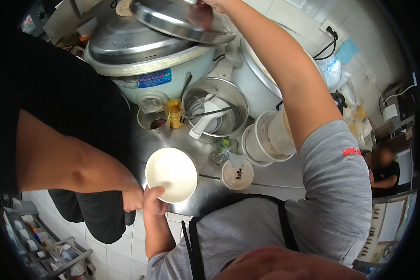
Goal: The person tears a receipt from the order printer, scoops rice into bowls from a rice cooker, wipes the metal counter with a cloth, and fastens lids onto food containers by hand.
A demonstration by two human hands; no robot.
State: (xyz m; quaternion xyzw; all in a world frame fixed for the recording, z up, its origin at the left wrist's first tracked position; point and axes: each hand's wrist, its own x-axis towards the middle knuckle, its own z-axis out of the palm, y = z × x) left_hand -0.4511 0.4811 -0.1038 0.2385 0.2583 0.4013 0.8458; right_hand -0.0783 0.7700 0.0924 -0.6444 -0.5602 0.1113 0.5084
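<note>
My left hand [154, 202] grips the rim of a round white bowl [171, 173], with the thumb over its near edge. The bowl is tilted toward me, and nothing shows inside it. At the top edge of the view, my right hand [215, 4] is closed at the top of a shiny metal lid [182, 25]; its fingers are partly cut off. That lid is held tilted over the right side of a large pale rice cooker [172, 70]. Another metal lid [126, 44] lies on the cooker.
A metal pot [240, 100] holding a white-handled utensil stands on the steel counter [140, 135], near a clear jug [154, 119] and yellow jar [176, 114]. Stacked white tubs [266, 140] and a labelled container [237, 175] sit rightward. A co-worker's fist [133, 198] is beside the bowl.
</note>
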